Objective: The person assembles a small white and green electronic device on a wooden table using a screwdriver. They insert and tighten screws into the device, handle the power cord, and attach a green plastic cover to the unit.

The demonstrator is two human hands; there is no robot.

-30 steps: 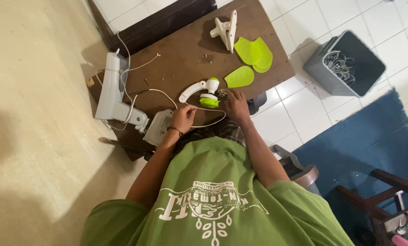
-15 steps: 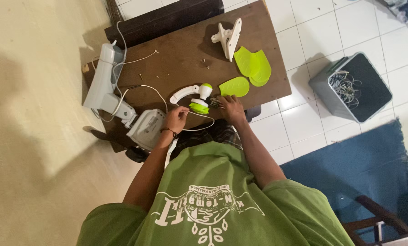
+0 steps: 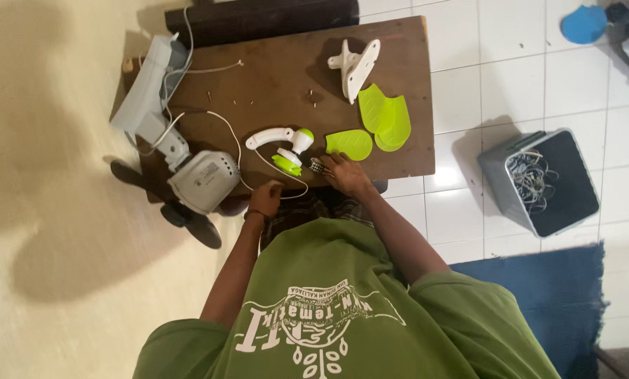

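Observation:
My left hand (image 3: 265,198) is curled into a fist at the near edge of the brown table (image 3: 279,77), with a thin white cord (image 3: 286,175) running into it. Fingertips of my right hand (image 3: 346,175) pinch a small dark metal part (image 3: 317,167) on the table. Just beyond it lies a white curved handle with a green hub (image 3: 286,146). A loose lime-green fan blade (image 3: 349,144) lies by my right hand, and two more blades (image 3: 386,116) overlap farther back. A white bracket (image 3: 356,64) sits behind those.
A grey-white motor housing (image 3: 203,181) hangs off the table's left corner, joined to a grey fan stand (image 3: 149,98). Small screws (image 3: 313,95) are scattered on the table. On the right stand a grey bin of wires (image 3: 539,182) and a blue rug (image 3: 539,302).
My left hand has drawn back from the motor housing to the table's near edge. My right hand has slid slightly right, off the green hub and onto the small metal part.

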